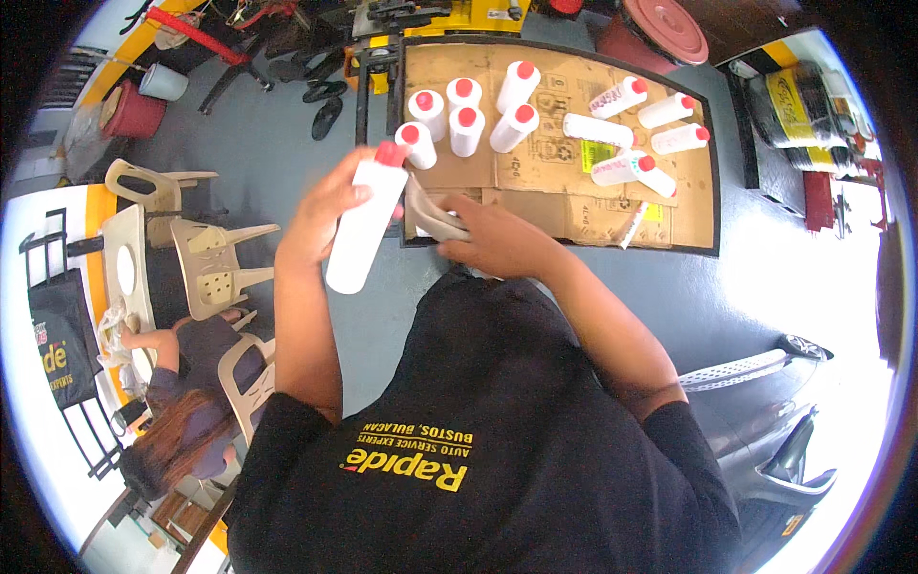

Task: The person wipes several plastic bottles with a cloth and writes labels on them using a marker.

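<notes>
My left hand is wrapped round a white bottle with a red cap, held tilted in front of me, off the table's near left corner. In my right hand is a bunched beige cloth, close to the bottle but apart from its body. Beyond my hands, a table covered with cardboard bears several more white bottles with red caps. A group of them stands on its left half. Others lie or lean on the right half, such as a bottle on its side.
A bright yellow label shows among the bottles at right. Beige plastic chairs and a seated person are to the left. A red lidded bin stands behind the table; a dark vehicle is at lower right.
</notes>
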